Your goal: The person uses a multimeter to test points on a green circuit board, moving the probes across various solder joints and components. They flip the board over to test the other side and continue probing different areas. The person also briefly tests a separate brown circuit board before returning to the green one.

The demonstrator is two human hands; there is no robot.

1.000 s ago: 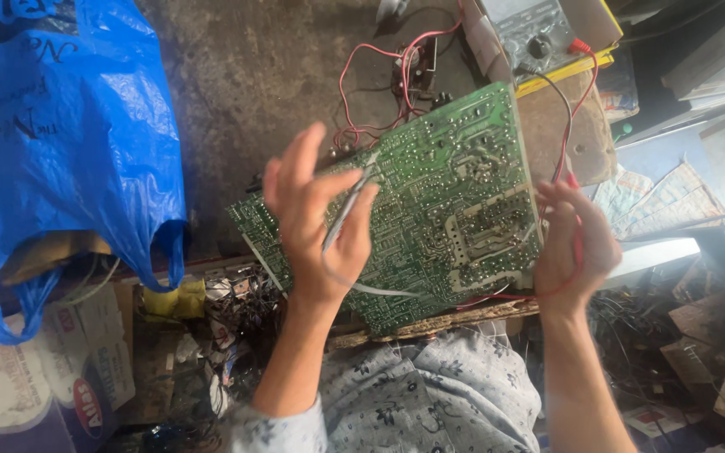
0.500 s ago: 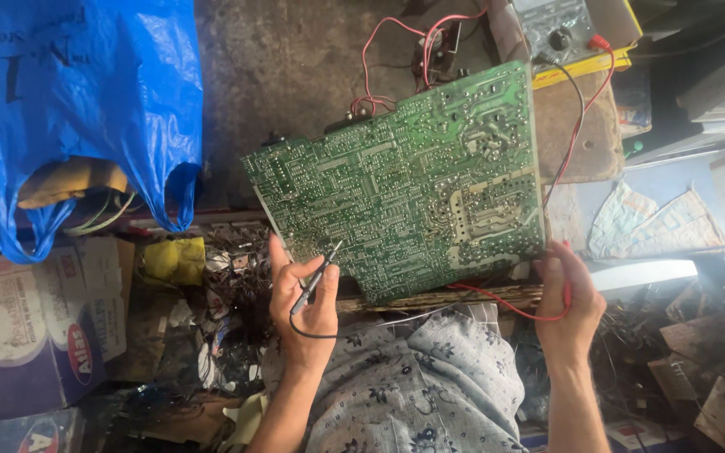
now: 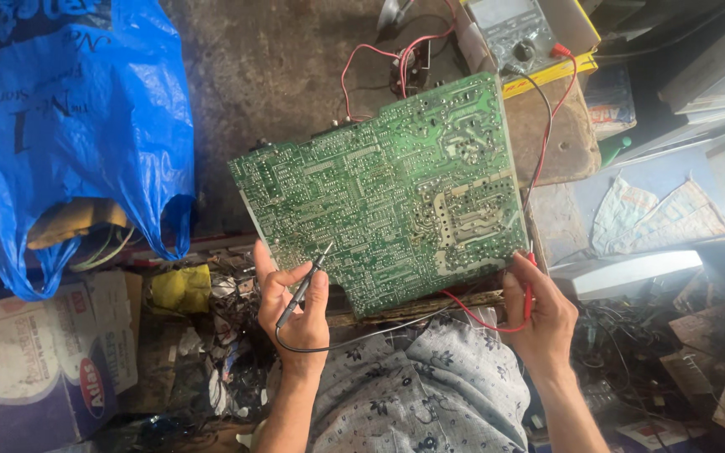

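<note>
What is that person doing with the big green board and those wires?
A person sits with a large green circuit board tilted up in front of them, solder side showing. Their left hand holds a black probe with its tip at the board's lower edge. Their right hand holds a red probe at the board's lower right corner. Red and black wires run up to a meter behind the board.

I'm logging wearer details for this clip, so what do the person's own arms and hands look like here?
Both the left hand and the right hand are bare: no gloves, and no rings or watch that I can make out. The forearms are uncovered as far as the view shows, with no sleeves reaching them. Between them lies grey clothing with a small dark floral print.
</note>
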